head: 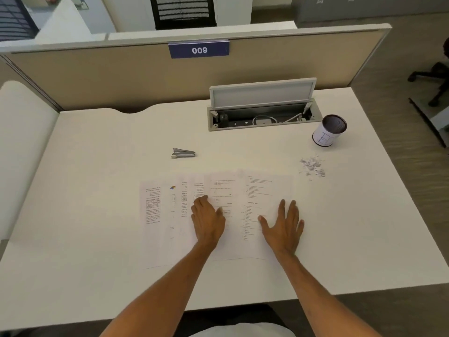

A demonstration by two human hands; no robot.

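Observation:
Several printed paper sheets (pixel 167 222) lie fanned out, overlapping, on the white desk (pixel 97 166). My left hand (pixel 207 221) rests flat on the middle sheets, fingers straight. My right hand (pixel 283 226) lies flat with spread fingers on the right edge of the rightmost sheet (pixel 257 190). A metal staple remover (pixel 182 153) sits on the desk beyond the sheets. A small pile of pulled staples and paper bits (pixel 312 166) lies to the right of the papers.
A mesh pen cup (pixel 328 131) with a white label stands at the back right. An open cable hatch (pixel 262 110) with its lid raised is set into the desk's back. A beige partition (pixel 121 76) marked 009 closes off the rear. The desk's right edge borders carpet.

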